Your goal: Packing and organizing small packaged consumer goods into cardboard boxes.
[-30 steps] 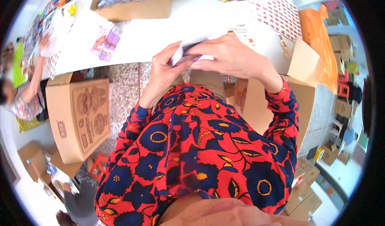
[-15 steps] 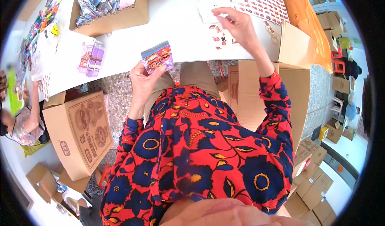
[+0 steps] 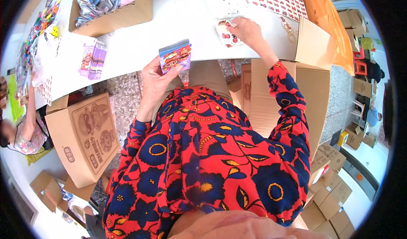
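Note:
In my left hand [image 3: 156,78] is a small flat packet [image 3: 176,57], pinched between thumb and fingers at the table's near edge. Its front is printed red and purple, with a blue-grey band along the top. Over to the right, my right hand [image 3: 249,30] has its fingers closed on the edge of a small white sticker sheet [image 3: 227,36] with red and brown pictures. The fingertips partly hide that sheet. Beyond it lies a big sheet of small red stickers [image 3: 275,0].
The white table [image 3: 135,44] bears purple packets [image 3: 93,60] and a carton [image 3: 114,17] of grey-blue packets. A tall open carton [image 3: 313,44] and an orange bag [image 3: 326,18] stand right. Another carton [image 3: 87,139] sits lower left. A co-worker [image 3: 27,135] is at far left.
My right hand has come down and closed on the small sticker sheet. The packet in my left hand has shifted slightly right and stands more upright.

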A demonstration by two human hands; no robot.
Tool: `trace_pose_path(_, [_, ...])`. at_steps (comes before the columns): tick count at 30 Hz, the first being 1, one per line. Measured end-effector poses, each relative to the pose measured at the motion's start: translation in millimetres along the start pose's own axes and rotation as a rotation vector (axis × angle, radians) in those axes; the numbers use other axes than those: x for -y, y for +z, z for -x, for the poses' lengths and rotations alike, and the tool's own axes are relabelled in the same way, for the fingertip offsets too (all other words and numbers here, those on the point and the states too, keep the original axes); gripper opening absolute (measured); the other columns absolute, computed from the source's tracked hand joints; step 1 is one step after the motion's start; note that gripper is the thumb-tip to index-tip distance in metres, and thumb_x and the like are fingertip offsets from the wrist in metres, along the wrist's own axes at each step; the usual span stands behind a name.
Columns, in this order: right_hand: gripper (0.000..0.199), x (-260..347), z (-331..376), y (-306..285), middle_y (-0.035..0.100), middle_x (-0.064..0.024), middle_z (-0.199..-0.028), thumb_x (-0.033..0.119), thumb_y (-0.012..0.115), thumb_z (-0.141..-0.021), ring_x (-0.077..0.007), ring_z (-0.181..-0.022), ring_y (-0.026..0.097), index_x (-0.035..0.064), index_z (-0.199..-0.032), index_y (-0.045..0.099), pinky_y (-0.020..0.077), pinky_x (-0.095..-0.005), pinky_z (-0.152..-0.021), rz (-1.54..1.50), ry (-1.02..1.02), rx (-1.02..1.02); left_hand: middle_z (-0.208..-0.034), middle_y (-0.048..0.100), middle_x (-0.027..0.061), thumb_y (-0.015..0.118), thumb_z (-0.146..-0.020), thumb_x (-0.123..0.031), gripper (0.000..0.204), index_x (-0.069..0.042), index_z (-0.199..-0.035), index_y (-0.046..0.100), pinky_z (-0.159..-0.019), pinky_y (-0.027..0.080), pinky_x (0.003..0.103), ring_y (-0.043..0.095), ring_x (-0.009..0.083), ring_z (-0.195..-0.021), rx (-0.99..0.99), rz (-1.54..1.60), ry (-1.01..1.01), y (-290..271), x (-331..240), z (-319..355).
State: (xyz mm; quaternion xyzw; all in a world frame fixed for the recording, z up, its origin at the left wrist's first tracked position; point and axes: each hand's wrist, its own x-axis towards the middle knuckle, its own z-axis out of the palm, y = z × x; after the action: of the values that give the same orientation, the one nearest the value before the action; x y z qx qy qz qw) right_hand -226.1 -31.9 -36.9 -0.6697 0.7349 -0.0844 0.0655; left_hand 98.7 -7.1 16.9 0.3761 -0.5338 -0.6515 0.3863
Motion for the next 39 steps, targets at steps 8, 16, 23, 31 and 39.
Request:
trace_pose_path(8, [0.019, 11, 5, 9, 0.063, -0.0094, -0.084, 0.028, 0.063, -0.080, -0.0304, -0.074, 0.064, 0.0094, -0.085, 0.065, 0.0527, -0.0394, -0.065, -0.002, -0.087, -0.152, -0.102, 0.066, 0.0072, 0.068, -0.080, 0.001, 0.032, 0.003, -0.111, 0.060, -0.081, 0.049, 0.025, 0.061, 0.0095, -0.090, 0.009, 0.004, -0.054, 7, -5, 1])
trace_pose_path(16, [0.012, 44, 30, -78, 0.065, -0.0014, -0.081, 0.000, 0.063, -0.081, -0.0054, -0.065, 0.054, 0.0014, -0.092, 0.066, 0.0396, -0.0168, -0.056, -0.857, -0.046, -0.182, -0.089, 0.065, 0.0029, 0.073, -0.075, -0.003, 0.033, 0.000, -0.106, 0.064, -0.067, 0.047, 0.021, 0.056, 0.0063, -0.077, 0.038, -0.159, 0.072, 6, 9, -7])
trace_pose_path(23, [0.014, 117, 48, -132, 0.061, -0.0045, -0.096, -0.001, 0.066, -0.074, -0.0103, -0.068, 0.054, 0.0045, -0.087, 0.067, 0.0430, -0.0211, -0.058, -0.662, -0.563, -0.190, -0.087, 0.065, 0.0034, 0.073, -0.073, -0.003, 0.032, 0.000, -0.104, 0.064, -0.065, 0.047, 0.023, 0.056, 0.0070, -0.075, 0.055, -0.224, 0.153, 18, 7, -9])
trace_pose_path(31, [0.012, 130, 40, -112, 0.057, -0.0063, -0.116, 0.007, 0.068, -0.073, -0.0208, -0.089, 0.054, 0.0058, -0.085, 0.068, 0.0481, -0.0297, -0.074, -0.421, -0.732, -0.161, -0.081, 0.065, 0.0020, 0.072, -0.075, -0.004, 0.029, 0.000, -0.103, 0.064, -0.062, 0.047, 0.022, 0.055, 0.0047, -0.071, 0.022, -0.128, 0.068, 15, 15, -5])
trace_pose_path(39, [0.021, 44, -26, -74, 0.063, -0.0050, -0.099, 0.012, 0.063, -0.080, -0.0152, -0.074, 0.058, 0.0117, -0.101, 0.066, 0.0496, -0.0306, -0.068, -0.617, 0.086, -0.136, -0.082, 0.064, 0.0007, 0.072, -0.076, -0.003, 0.026, 0.003, -0.100, 0.064, -0.062, 0.046, 0.021, 0.053, 0.0042, -0.071, 0.021, -0.132, 0.062, 2, 21, -11])
